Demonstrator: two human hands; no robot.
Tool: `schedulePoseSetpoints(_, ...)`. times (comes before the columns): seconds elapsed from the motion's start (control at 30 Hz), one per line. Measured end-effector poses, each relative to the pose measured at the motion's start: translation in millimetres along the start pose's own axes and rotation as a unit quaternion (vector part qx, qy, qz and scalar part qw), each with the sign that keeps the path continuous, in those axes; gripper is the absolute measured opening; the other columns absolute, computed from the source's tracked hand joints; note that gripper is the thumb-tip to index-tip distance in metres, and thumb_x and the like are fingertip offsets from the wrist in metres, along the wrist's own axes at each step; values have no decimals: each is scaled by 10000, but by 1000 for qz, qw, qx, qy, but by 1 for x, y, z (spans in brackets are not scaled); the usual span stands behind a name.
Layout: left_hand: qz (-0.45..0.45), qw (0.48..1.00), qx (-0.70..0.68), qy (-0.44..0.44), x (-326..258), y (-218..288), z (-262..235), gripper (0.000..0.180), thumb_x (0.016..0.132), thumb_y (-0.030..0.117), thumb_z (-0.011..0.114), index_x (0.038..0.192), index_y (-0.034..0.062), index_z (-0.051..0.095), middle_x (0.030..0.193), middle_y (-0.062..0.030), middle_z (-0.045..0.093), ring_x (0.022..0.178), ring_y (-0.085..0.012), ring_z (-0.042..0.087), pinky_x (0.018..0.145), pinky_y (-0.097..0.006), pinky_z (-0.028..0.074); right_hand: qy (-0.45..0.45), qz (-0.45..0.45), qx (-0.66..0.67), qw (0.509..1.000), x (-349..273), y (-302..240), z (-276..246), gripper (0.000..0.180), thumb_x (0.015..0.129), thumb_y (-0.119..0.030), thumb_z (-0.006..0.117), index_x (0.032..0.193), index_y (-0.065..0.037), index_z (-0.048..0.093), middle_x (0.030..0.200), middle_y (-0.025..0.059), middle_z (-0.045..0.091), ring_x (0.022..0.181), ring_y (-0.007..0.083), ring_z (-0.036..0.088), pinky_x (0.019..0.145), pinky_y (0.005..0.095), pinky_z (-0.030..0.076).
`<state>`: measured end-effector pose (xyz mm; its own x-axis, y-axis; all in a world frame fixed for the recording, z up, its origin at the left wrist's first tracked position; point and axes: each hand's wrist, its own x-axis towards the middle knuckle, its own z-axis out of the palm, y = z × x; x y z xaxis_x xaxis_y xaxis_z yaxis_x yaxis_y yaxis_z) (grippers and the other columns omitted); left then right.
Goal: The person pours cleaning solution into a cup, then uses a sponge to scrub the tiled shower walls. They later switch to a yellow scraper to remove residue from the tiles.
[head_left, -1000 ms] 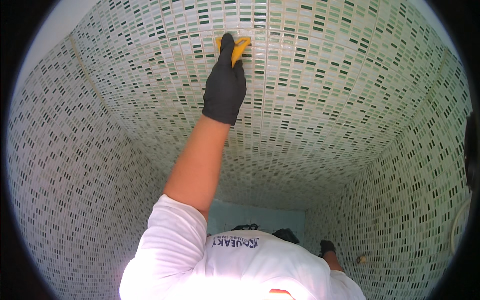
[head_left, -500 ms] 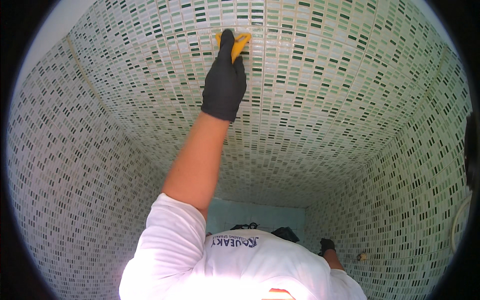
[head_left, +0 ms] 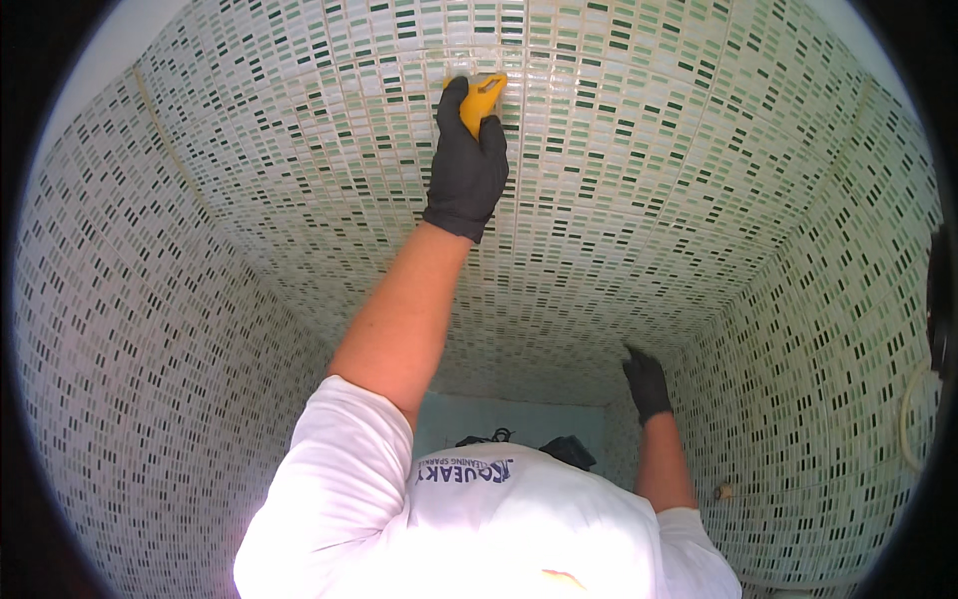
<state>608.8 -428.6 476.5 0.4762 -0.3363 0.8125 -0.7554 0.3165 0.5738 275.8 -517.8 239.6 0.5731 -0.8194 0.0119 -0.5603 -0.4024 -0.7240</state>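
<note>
My left hand [head_left: 469, 170], in a black glove, reaches up to the tiled wall ahead. Its thumb and fingers are closed around a yellow hand scraper [head_left: 483, 105], whose wide end rests at the tiles; part of the tool is hidden by the glove. Lower and to the right, my right hand [head_left: 648, 385], also black-gloved, is raised close to the wall with its fingers stretched out and nothing in it. The wall [head_left: 619, 180] carries small white, pale green and dark green mosaic tiles, with a wet shine near the scraper.
Tiled side walls [head_left: 130, 329] close in on the left and right. A small pipe fitting [head_left: 723, 492] juts from the right wall, and a pale hose [head_left: 910, 419] hangs further right. Dark shapes [head_left: 569, 451] lie on the bluish floor [head_left: 509, 409] below.
My left hand has shifted slightly right and down with the scraper, which has tilted. My right hand has risen from beside my body toward the wall, its fingers now extended.
</note>
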Motion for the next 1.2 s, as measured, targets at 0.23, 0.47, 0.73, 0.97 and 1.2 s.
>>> schedulePoseSetpoints(0.23,-37,994,-95,-45,-2,1,-4,615,887,6,416,1430,80,136,1369,-163,313,1060,-194,483,825,-270,451,-2,-278,283,918,29,-281,-11,525,869,-66,500,1372,-156,379,1240,174,485,1146,246,477,949,339,387)
schedulePoseSetpoints(0.47,-161,907,-312,-231,5,39,-43,654,950,191,416,1448,52,16,1475,-152,174,1326,-222,242,1058,-283,236,147,-324,384,852,84,-350,34,584,882,-65,464,1422,-84,242,1318,222,439,1148,259,495,924,315,401)
schedulePoseSetpoints(0.73,-69,910,-178,-368,-47,-34,-157,684,894,81,473,1457,108,86,1462,-176,224,1316,-248,299,1048,-372,283,236,-139,103,956,68,-356,25,654,884,-89,446,1443,-219,130,1118,244,559,722,401,603,656,448,485)
schedulePoseSetpoints(0.97,-298,878,-68,-369,-141,-160,-272,662,838,25,501,1432,86,216,1422,-161,323,1258,-260,395,906,-318,415,315,-89,71,942,75,-378,6,569,908,-87,474,1416,-209,249,1038,143,601,579,175,578,572,319,491)
schedulePoseSetpoints(1.2,-377,868,22,-322,-203,-210,-342,673,818,28,488,1431,81,218,1385,-210,360,1235,-266,414,838,-304,439,337,-160,97,923,79,-390,33,580,905,-133,476,1419,-219,222,1027,245,603,865,402,609,745,425,483)
